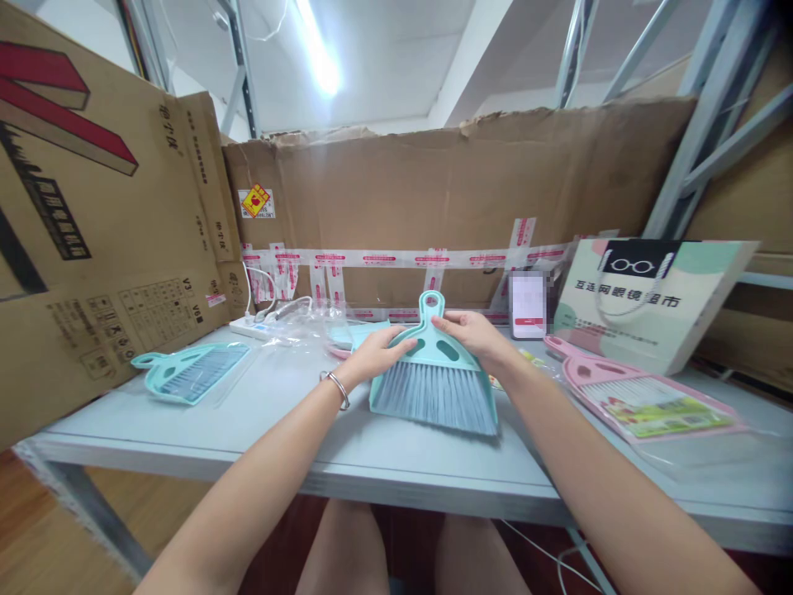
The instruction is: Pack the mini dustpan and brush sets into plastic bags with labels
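Observation:
Between my two hands stands a teal hand brush with grey-blue bristles pointing down toward me, nested in a matching dustpan. Its looped handle points up and away. My left hand, with a silver bracelet at the wrist, grips the left edge, thumb on the front. On the right shoulder is my right hand, its thumb near the base of the handle and its other fingers partly hidden behind. The lower edge is close to the tabletop; whether it touches I cannot tell.
On the grey table lie a bagged teal brush set at left and a bagged pink set at right. Behind are a power strip, a phone and a paper bag. Cardboard walls enclose the back.

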Demonstrator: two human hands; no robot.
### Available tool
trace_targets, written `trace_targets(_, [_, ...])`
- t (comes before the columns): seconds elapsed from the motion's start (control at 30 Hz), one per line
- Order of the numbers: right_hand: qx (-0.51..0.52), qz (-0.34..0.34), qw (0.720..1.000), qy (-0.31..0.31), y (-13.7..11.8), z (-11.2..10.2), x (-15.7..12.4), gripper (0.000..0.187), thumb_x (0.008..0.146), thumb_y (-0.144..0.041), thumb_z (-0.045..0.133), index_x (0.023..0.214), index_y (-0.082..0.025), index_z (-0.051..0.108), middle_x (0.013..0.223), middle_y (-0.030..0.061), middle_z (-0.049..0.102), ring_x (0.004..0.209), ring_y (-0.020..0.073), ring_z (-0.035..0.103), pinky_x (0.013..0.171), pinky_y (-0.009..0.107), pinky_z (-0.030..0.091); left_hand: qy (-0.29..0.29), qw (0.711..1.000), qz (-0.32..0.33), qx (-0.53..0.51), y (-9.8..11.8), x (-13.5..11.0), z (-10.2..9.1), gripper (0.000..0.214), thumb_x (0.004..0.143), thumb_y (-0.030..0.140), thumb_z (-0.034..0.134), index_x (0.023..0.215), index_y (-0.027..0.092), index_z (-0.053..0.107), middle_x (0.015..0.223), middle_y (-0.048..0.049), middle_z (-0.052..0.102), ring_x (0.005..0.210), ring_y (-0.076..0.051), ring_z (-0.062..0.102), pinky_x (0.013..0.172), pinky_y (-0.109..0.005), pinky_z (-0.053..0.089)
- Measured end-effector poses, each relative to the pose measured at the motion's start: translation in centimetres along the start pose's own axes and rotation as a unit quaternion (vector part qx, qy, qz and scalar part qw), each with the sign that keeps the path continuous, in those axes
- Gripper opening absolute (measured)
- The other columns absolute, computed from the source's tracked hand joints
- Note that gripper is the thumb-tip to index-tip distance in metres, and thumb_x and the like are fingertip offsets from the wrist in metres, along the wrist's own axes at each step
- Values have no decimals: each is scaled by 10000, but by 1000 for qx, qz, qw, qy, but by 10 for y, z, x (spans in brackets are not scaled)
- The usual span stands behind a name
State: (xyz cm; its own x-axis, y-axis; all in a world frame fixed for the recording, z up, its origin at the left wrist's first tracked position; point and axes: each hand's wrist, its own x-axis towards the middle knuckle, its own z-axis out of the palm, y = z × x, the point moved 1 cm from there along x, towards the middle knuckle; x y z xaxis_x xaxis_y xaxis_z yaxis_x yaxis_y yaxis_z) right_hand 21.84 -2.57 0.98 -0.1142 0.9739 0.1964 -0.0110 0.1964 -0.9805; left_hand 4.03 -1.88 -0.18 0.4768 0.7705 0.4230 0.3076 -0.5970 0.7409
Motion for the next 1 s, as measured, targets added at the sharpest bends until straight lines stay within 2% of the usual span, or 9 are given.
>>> trace_targets(0.1, [-4, 12, 1000, -12, 2, 10, -1, 295, 513, -361, 798, 707, -160, 703, 574, 18, 665, 497, 137, 590, 458, 227, 472, 51, 998, 11, 17, 4, 3, 0, 360, 770, 389, 547, 1048, 183, 649, 1053, -82, 653, 953, -229, 570, 823, -304, 420])
trace_targets(0.27, [17, 38, 997, -57, 0, 15, -5, 298, 509, -350, 795, 714, -155, 699, 577, 18, 661, 526, 128, 589, 496, 219, 468, 39, 999, 12, 19, 4, 3, 0, 332, 763, 409, 521, 897, 162, 698, 716, -10, 649, 681, -161, 552, 619, -239, 418])
trace_targets(0.47, [-58, -6, 998, -14, 5, 12, 0, 272, 537, -392, 763, 610, -146, 677, 495, -5, 602, 457, 116, 522, 441, 229, 414, 44, 998, 26, 47, 4, 1, 1, 317, 780, 395, 490, 749, 147, 686, 572, 24, 539, 534, -100, 427, 506, -214, 311])
trace_targets(0.6, [-69, -18, 997, -2, 7, 12, 1, 262, 553, -376, 758, 553, -138, 650, 478, -11, 583, 436, 98, 488, 420, 217, 380, 36, 999, 7, 29, 3, 2, 2, 335, 773, 417, 507, 779, 135, 688, 633, 2, 588, 573, -116, 473, 529, -223, 339])
trace_targets(0.7, [-62, -20, 998, 1, 7, 14, 1, 284, 567, -403, 746, 599, -135, 656, 511, 0, 607, 462, 109, 518, 439, 217, 403, 29, 999, -29, 0, 1, 2, -1, 359, 766, 434, 528, 906, 141, 681, 814, -38, 654, 713, -158, 552, 628, -248, 402])
trace_targets(0.77, [-54, -22, 998, 6, 6, 13, 2, 314, 577, -432, 735, 664, -139, 662, 552, 5, 632, 498, 121, 551, 466, 219, 431, -4, 998, -51, -34, 1, 1, -5, 394, 748, 438, 567, 1028, 171, 644, 1019, -58, 643, 891, -191, 567, 761, -276, 419])
trace_targets(0.83, [-42, -24, 999, 13, 5, 9, 5, 340, 591, -449, 724, 733, -147, 662, 610, 13, 659, 540, 133, 585, 504, 225, 463, -67, 993, -63, -76, 1, -1, -10, 437, 727, 437, 608, 1096, 202, 605, 1147, -56, 599, 1030, -208, 532, 867, -299, 397])
trace_targets(0.9, [-26, -29, 999, 23, 3, -4, 9, 356, 654, -470, 673, 824, -158, 653, 722, 35, 690, 613, 146, 623, 577, 243, 501, -118, 983, -77, -116, 0, -3, -14, 447, 714, 435, 632, 1097, 208, 595, 1147, -54, 600, 1055, -214, 526, 890, -316, 393])
trace_targets(1.0, [-110, -55, 988, 89, 5, -44, 19, 374, 812, -479, 479, 1004, -182, 598, 963, 76, 683, 793, 150, 648, 712, 265, 514, -92, 975, -124, -160, -6, -3, -20, 439, 687, 440, 661, 1040, 184, 609, 1042, -59, 641, 970, -217, 570, 840, -330, 424])
